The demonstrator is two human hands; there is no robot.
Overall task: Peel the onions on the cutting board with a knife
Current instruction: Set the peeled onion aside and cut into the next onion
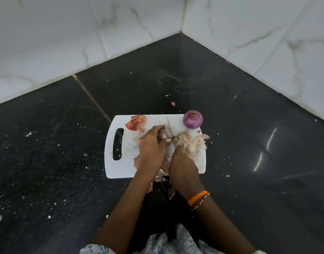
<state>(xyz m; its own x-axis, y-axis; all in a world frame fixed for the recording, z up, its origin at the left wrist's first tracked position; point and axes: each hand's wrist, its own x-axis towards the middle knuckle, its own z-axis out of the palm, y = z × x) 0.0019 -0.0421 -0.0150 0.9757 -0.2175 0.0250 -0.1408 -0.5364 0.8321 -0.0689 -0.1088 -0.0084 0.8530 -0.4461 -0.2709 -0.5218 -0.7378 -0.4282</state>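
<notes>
A white cutting board (124, 162) lies on the dark counter. My left hand (151, 149) grips an onion (164, 134) in the middle of the board. My right hand (183, 167) holds a knife (169, 126); its thin blade stands against the right side of that onion and points away from me. Its handle is hidden in my fist. A whole purple onion (193, 119) sits at the board's far right corner. Dry peels (136, 121) lie at the far left of the board, and a pale heap of skins (191, 142) lies to the right of the knife.
The black stone counter (230, 143) runs into a corner of white marble wall tiles (139, 21). Small bits of peel are scattered over the counter around the board. More peels (160, 176) lie at the board's near edge under my wrists.
</notes>
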